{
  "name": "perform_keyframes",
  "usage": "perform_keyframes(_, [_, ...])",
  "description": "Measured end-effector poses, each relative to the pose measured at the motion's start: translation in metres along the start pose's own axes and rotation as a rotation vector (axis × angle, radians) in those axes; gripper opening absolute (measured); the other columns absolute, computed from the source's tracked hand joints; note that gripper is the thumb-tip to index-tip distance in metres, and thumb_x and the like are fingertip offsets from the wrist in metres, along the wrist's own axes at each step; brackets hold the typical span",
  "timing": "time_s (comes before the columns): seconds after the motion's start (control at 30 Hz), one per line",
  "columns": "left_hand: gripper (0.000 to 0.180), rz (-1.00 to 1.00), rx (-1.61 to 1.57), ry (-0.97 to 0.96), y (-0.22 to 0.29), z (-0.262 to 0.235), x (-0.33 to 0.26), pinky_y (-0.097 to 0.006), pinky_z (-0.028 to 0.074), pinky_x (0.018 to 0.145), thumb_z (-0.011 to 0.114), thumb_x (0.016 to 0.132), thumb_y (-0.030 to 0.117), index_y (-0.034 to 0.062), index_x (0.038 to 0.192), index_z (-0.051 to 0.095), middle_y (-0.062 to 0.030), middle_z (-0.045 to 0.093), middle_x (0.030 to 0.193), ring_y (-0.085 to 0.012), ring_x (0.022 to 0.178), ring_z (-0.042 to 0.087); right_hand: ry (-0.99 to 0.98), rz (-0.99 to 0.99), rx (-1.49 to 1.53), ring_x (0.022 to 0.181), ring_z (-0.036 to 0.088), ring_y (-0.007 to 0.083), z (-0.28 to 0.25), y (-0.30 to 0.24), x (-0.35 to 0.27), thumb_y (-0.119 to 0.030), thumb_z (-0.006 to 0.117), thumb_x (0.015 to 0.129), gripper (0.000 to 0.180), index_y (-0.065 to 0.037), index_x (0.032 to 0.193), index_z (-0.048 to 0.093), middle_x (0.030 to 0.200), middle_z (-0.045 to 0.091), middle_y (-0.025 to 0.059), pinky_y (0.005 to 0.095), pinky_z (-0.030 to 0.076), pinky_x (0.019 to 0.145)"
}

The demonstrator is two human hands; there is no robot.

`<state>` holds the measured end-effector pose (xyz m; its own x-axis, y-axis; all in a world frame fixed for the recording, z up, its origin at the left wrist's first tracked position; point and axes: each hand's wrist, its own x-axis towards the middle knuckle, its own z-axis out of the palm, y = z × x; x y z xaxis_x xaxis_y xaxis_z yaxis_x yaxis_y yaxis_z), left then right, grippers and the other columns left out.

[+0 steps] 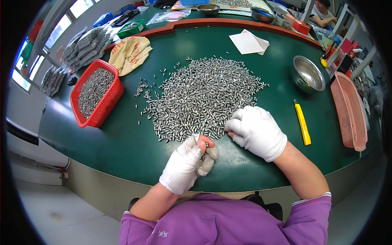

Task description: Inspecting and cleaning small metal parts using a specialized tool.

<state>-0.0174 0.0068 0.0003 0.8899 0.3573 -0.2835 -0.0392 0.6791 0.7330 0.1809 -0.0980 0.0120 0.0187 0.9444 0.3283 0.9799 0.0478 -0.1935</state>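
Observation:
A wide heap of small silvery metal parts [204,94], each a short cylinder with a tapered end, lies in the middle of the green table. Just in front of it, my left hand [185,161] is closed, in a white glove with bare fingertips. Thumb and forefinger pinch a small metal part [207,144]. My right hand [258,132], gloved the same way, rests at the heap's near right edge. Its fingers are curled together and their tips point at the parts; whatever they may hold is hidden.
Left stands a red basket [118,92] filled with similar parts, near a tan cloth bag [130,55] and grey packed bags [83,49]. Right are a yellow utility knife [302,124], a steel bowl [306,73] and a pink basket [347,110]. White papers [247,42] lie behind; a person sits far right.

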Motion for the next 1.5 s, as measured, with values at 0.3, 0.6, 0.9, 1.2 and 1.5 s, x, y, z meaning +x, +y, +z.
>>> perform_keyframes(0.3, [0.028,-0.011,0.011,-0.021,0.001,0.001,0.001,-0.020,0.040,0.060,0.060,0.096,0.026,0.0085,0.117,0.052,-0.0038,0.060,0.096,-0.0074,0.067,0.048,0.150,0.016,0.408,0.084,0.059,0.0279,-0.001,-0.009,0.001,-0.019,0.067,0.080,0.011,-0.012,0.088,0.064,0.087,0.060,0.0057,0.0390,0.049,0.074])
perform_keyframes(0.6, [0.016,-0.022,0.071,-0.065,0.000,-0.001,0.000,-0.019,0.036,0.053,0.057,0.097,0.021,0.0078,0.106,0.055,-0.0030,0.061,0.088,-0.0059,0.060,0.044,0.187,0.043,0.368,0.083,0.061,0.0273,0.002,-0.017,0.004,-0.016,0.069,0.076,0.013,-0.014,0.090,0.067,0.085,0.062,0.0048,0.0390,0.050,0.072])
perform_keyframes(0.9, [0.025,-0.011,0.163,-0.046,0.001,0.002,-0.001,-0.019,0.035,0.052,0.054,0.100,0.031,0.0072,0.107,0.057,-0.0028,0.061,0.088,-0.0053,0.059,0.044,0.077,0.009,0.135,0.078,0.061,0.0274,0.005,-0.007,0.003,-0.018,0.069,0.074,0.011,-0.012,0.083,0.066,0.081,0.059,0.0053,0.0401,0.051,0.065])
perform_keyframes(1.2, [0.028,-0.025,0.140,-0.056,0.000,0.000,-0.001,-0.020,0.037,0.054,0.053,0.100,0.032,0.0065,0.113,0.055,-0.0042,0.060,0.091,-0.0076,0.061,0.045,0.111,0.010,-0.026,0.078,0.058,0.0266,0.007,-0.011,0.003,-0.019,0.068,0.075,0.012,-0.011,0.081,0.063,0.080,0.056,0.0060,0.0380,0.048,0.067])
perform_keyframes(1.5, [0.024,-0.040,0.096,-0.033,0.001,0.005,0.002,-0.019,0.038,0.055,0.060,0.096,0.021,0.0090,0.115,0.052,-0.0030,0.059,0.094,-0.0061,0.064,0.046,0.175,0.061,0.480,0.089,0.058,0.0273,0.003,-0.020,0.001,-0.019,0.069,0.080,0.012,-0.013,0.089,0.066,0.090,0.061,0.0040,0.0386,0.048,0.079])
